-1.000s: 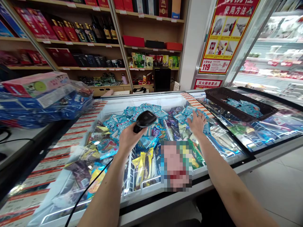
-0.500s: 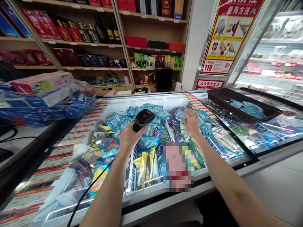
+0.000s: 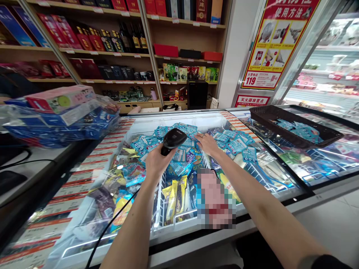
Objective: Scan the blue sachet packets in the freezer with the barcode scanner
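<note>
My left hand (image 3: 156, 161) is wrapped round the handle of a black barcode scanner (image 3: 175, 138), its head tilted forward over the chest freezer. A black cable (image 3: 112, 221) runs down past my left forearm. My right hand (image 3: 206, 144) reaches palm down to the small blue packets spread on the freezer's glass top, fingers stretched out with their tips at the left group. One group of blue packets (image 3: 146, 142) fans out beyond the scanner; other blue packets (image 3: 237, 144) lie right of my right hand. Whether my right fingertips press on a packet I cannot tell.
Under the glass, wire baskets hold wrapped ice creams (image 3: 172, 201). A dark tray (image 3: 327, 138) with more blue packets stands at the right. Plastic-wrapped boxes (image 3: 64, 117) are stacked on the left. A pixelated object (image 3: 214, 198) lies near the front edge. Stocked shelves (image 3: 112, 52) stand behind.
My right hand has moved left, from the right group of blue packets to the left group's edge. My left hand still holds the scanner. The view has shifted slightly.
</note>
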### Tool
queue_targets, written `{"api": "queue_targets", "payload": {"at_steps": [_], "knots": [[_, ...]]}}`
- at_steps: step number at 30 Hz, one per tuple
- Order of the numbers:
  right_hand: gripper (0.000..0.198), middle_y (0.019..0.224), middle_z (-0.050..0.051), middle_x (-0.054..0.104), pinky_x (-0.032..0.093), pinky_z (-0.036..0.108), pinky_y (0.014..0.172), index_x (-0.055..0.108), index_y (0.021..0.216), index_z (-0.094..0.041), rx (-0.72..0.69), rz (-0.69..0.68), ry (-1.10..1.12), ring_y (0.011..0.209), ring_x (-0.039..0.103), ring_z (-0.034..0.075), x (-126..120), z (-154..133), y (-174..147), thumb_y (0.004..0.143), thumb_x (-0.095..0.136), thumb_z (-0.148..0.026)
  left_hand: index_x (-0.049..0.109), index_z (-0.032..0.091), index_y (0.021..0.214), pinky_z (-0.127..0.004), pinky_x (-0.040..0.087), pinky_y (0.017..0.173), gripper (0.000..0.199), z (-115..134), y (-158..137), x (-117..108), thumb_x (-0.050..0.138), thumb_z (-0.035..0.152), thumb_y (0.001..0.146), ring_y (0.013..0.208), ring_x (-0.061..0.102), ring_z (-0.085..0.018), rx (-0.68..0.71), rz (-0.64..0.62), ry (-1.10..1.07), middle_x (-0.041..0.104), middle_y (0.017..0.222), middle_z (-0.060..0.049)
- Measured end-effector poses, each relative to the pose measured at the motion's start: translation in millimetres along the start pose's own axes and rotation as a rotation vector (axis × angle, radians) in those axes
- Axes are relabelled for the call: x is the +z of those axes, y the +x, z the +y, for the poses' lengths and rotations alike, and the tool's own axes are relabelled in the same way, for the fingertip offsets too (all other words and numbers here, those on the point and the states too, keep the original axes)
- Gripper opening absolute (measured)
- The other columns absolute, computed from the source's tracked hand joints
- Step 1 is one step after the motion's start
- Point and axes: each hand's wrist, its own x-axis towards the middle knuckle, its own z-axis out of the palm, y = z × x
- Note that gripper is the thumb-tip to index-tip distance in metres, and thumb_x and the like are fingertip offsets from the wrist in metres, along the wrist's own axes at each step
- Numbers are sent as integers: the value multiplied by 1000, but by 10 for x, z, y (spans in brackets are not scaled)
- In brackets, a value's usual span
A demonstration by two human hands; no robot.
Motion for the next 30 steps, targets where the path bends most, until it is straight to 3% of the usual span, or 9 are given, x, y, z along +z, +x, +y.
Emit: {"api": "queue_targets", "payload": {"at_steps": [3,7,10,15,19,22,25,30], "knots": [[33,130,6,60,41,42,93,65,121,-23,-57,-1,18,108,56,27,-1,26,-30,93,48,-18,68,22,101,-26,35,58,53,3,-3,0,51,66,76,75,63,-23,-5,17,-11,70,83,-7],[36,131,6,60,40,37,98,68,115,-21,-149,-22,60,106,60,21,-49,78,-211,89,46,-6,68,22,97,-26,34,57,52,0,-3,3,52,67,76,74,63,-24,-10,33,-8,70,81,-7],[36,131,5,60,37,36,104,68,112,-20,-135,-9,83,114,57,20,-80,80,-374,87,47,-4,68,22,99,-26,34,57,53,9,-9,2,51,67,76,74,63,-23,-10,17,-8,70,80,-7],[21,112,9,67,43,34,93,68,99,-17,32,88,169,100,61,21,-35,-3,-459,93,50,-26,67,22,96,-26,33,56,52,34,-28,-9,50,66,76,76,64,-24,3,-18,31,70,81,-7],[36,107,14,66,41,38,94,61,111,-12,213,250,168,103,58,27,96,-53,-406,92,52,-41,68,22,97,-26,33,56,51,39,-32,-11,51,66,76,74,64,-24,16,-35,19,71,84,-7],[53,110,20,65,37,44,97,54,123,-6,271,249,122,106,56,32,180,-52,-370,90,53,-48,68,22,97,-26,32,56,51,39,-26,3,52,66,76,74,63,-24,7,-32,24,71,82,-7],[58,111,20,64,37,44,98,49,129,-6,268,206,132,107,56,32,216,-25,-354,88,58,-44,68,23,97,-26,31,56,51,44,-23,24,52,66,76,75,63,-24,3,-25,28,70,82,-7],[62,104,9,66,44,38,88,44,135,-14,376,234,395,98,59,26,197,62,-362,80,65,-32,68,24,97,-26,31,55,52,48,-35,49,51,68,75,72,62,-22,18,-22,17,69,79,-5]]}}
